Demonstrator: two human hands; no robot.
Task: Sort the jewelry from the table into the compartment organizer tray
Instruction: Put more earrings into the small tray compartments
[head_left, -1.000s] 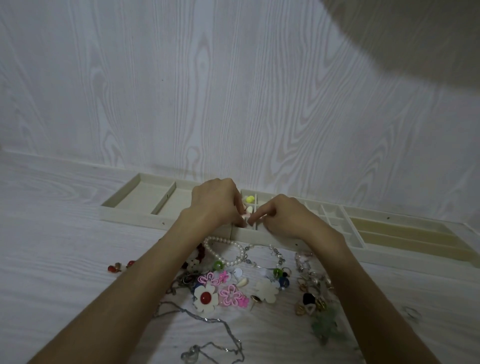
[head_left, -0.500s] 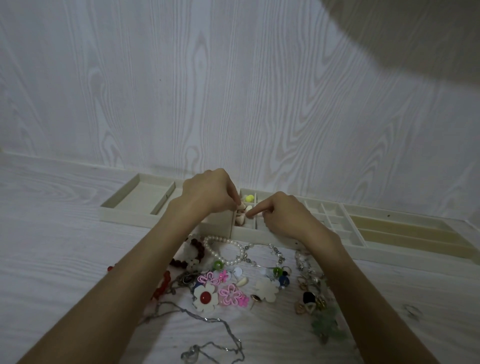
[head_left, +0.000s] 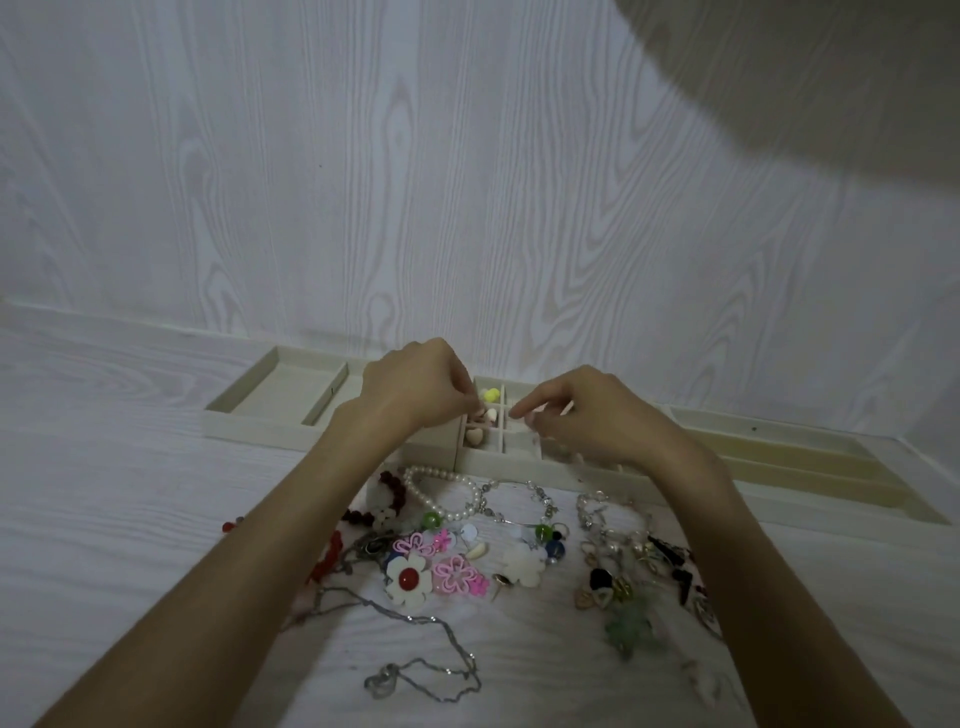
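The cream organizer tray lies along the wall. Its small middle compartments hold a yellow bead, a pale shell piece and a heart-shaped piece. My left hand hovers over these compartments with its fingertips bunched and pointing down; whether they pinch anything is hidden. My right hand is just to the right, index finger stretched left over the tray, the other fingers loosely curled, with nothing visible in it. Loose jewelry lies in front of the tray: a pearl bracelet, a white flower with a red centre and pink flowers.
A silver chain necklace trails toward me. Red beads lie under my left forearm, and a pile of earrings and a green piece sit by my right forearm. The wood-grain wall rises right behind the tray.
The hands were together pinching a small pale piece in front of the tray. They have moved over the small compartments and drawn apart, the right hand shifting right.
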